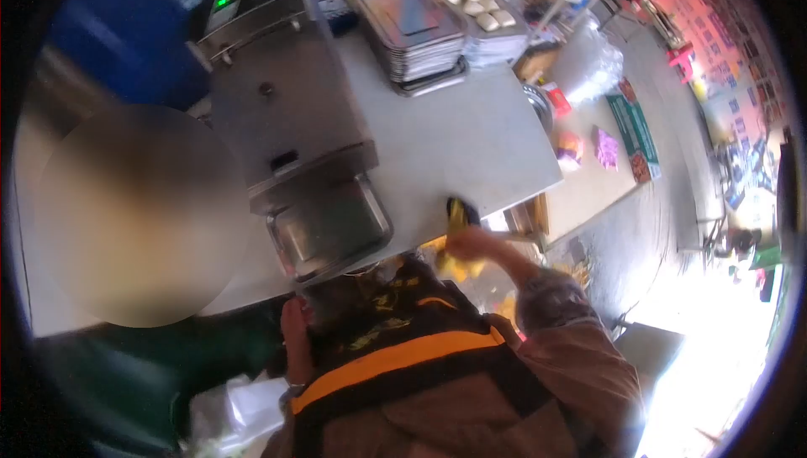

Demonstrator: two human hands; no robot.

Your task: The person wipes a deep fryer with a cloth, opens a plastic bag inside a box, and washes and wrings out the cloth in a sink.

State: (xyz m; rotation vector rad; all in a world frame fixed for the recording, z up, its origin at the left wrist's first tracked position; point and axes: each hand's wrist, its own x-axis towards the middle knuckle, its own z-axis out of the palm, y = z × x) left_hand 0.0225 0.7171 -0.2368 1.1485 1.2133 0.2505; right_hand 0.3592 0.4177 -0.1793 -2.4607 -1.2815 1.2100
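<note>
My right hand [469, 244] is closed around a yellow and black item [456, 216] at the front edge of the grey table [454, 143]. What the item is cannot be made out. Below the table edge, at the left side of my dark apron [395, 315], is my left hand [296, 319]; its fingers are blurred. Between the hands and further back, a shallow metal tray [329, 227] lies at the table's front edge, against the end of a metal machine [282, 97].
Stacked metal trays [412, 29] stand at the back of the table, beside a tray of white dough pieces [479, 2]. A lower surface on the right holds a clear plastic bag [593, 63], a purple packet [605, 148] and a green box [630, 130].
</note>
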